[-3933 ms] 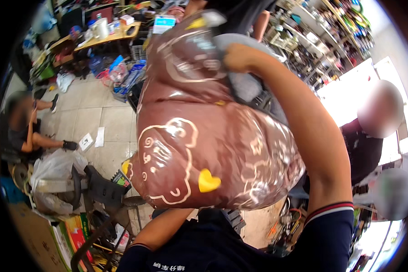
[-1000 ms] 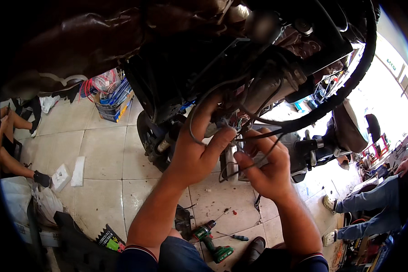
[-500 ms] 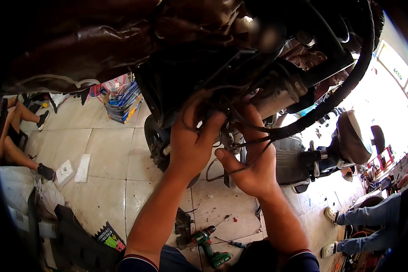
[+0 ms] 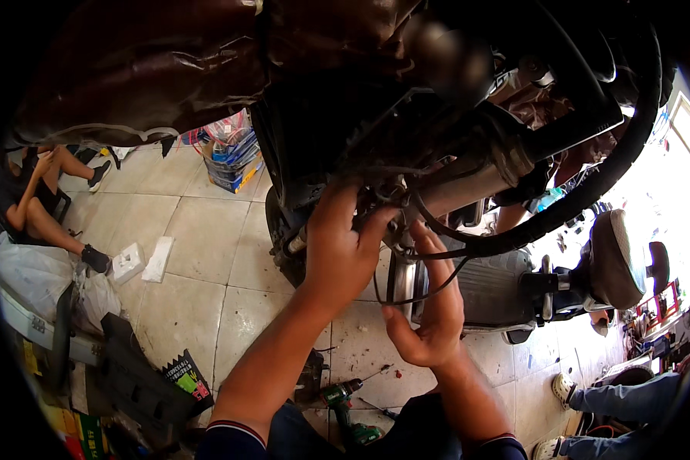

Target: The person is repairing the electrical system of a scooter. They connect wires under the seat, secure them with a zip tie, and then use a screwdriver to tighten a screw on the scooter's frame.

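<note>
While the left hand (image 4: 339, 249) reaches into the wire cluster (image 4: 393, 193), just off centre toward 2 o'clock, its hidden fingertips leave me unable to tell if they grip; the right hand (image 4: 431, 318), toward 5 o'clock, holds thumb and fingers apart. Wire-handling seems in hand, calling for a careful fingertip pinch. The cluster shows no clear axis; the black sheath (image 4: 548, 231) points to 9 o'clock, arcing up toward 1.
</note>
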Available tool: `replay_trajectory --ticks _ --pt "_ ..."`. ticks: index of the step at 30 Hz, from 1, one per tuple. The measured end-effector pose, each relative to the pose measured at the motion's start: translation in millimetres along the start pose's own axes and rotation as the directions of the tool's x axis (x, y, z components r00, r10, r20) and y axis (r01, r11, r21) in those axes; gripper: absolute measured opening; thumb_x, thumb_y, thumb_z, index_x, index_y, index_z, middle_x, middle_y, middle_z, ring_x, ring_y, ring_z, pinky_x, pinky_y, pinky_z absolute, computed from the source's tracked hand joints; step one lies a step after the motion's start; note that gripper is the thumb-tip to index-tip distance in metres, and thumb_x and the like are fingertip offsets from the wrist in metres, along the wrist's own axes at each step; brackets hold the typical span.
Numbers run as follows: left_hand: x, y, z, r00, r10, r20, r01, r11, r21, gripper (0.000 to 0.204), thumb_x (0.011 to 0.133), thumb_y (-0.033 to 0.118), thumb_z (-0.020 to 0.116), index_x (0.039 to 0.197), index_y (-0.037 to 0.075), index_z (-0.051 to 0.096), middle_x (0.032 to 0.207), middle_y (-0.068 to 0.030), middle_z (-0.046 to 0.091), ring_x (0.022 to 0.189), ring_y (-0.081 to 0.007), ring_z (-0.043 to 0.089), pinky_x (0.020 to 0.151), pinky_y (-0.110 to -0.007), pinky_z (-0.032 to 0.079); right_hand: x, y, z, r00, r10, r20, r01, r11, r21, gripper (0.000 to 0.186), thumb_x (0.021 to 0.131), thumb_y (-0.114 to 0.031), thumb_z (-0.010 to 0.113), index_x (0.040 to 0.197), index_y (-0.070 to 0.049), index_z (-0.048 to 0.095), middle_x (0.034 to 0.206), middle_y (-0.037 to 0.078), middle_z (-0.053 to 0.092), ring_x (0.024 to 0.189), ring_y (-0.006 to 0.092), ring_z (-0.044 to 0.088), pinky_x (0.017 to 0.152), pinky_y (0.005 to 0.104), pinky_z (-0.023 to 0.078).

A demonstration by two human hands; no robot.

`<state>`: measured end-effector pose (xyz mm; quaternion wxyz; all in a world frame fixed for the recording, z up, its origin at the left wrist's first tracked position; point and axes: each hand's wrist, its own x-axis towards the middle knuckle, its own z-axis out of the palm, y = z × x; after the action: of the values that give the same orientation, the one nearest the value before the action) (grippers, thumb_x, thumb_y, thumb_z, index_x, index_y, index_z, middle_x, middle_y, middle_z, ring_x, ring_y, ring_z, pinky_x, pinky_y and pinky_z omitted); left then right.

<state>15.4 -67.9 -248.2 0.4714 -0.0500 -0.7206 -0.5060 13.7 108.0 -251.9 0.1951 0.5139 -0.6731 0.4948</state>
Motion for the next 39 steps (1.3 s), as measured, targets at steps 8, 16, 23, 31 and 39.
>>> replay_trajectory --ticks 8,16,23,31,39 --pt "14 -3 7 0.996 0.081 0.027 -0.084 0.988 0.132 0.029 0.095 -0.004 0.063 0.123 -0.002 0.065 0.110 -0.0215 0.067 0.093 -0.0396 0.069 0.080 -0.043 0.055 20 -3 8 0.980 0.149 0.129 -0.146 0.989 -0.036 0.103 0.079 -0.007 0.080 0.164 0.010 0.025 0.168 0.035 0.029 0.159 0.0486 0.028 0.128 0.0521 0.027" --pt "18 14 -2 0.989 0.088 0.119 -0.133 0.884 0.447 0.037 0.094 0.003 0.067 0.130 -0.001 0.064 0.116 -0.0221 0.065 0.098 -0.0426 0.070 0.080 -0.049 0.058 27 -28 -3 0.953 0.302 -0.028 -0.303 0.946 -0.114 0.080 0.080 -0.007 0.084 0.151 0.008 0.050 0.147 0.025 0.056 0.132 0.0347 0.059 0.109 0.0454 0.049" --pt "25 13 -16 0.980 -0.015 0.196 -0.077 0.889 0.452 0.044 0.090 0.009 0.077 0.131 0.001 0.065 0.117 -0.0189 0.071 0.091 -0.0343 0.074 0.074 -0.042 0.061 34 -18 1 0.963 0.263 0.051 -0.265 0.964 0.032 0.088 0.081 -0.009 0.083 0.157 0.008 0.042 0.162 0.029 0.043 0.153 0.0390 0.043 0.123 0.0484 0.037" --pt "-14 -5 -27 0.940 -0.340 -0.001 0.323 0.892 -0.315 0.042 0.095 0.000 0.078 0.133 -0.002 0.061 0.108 -0.0104 0.075 0.100 -0.0165 0.072 0.086 -0.031 0.060 34 -5 13 0.975 0.169 0.140 -0.216 0.854 0.474 0.105 0.082 -0.013 0.081 0.167 0.009 0.022 0.175 0.024 0.021 0.164 0.0354 0.021 0.132 0.0473 0.016" --pt "-11 -11 -3 0.908 -0.411 0.088 0.416 0.853 -0.315 0.023 0.100 0.001 0.073 0.121 -0.003 0.066 0.108 -0.0098 0.077 0.098 -0.0151 0.072 0.089 -0.029 0.058 10 12 -17 0.972 0.215 0.091 -0.220 0.712 0.667 0.086 0.084 -0.008 0.077 0.157 0.014 0.039 0.163 0.022 0.045 0.154 0.0312 0.039 0.130 0.0438 0.023"
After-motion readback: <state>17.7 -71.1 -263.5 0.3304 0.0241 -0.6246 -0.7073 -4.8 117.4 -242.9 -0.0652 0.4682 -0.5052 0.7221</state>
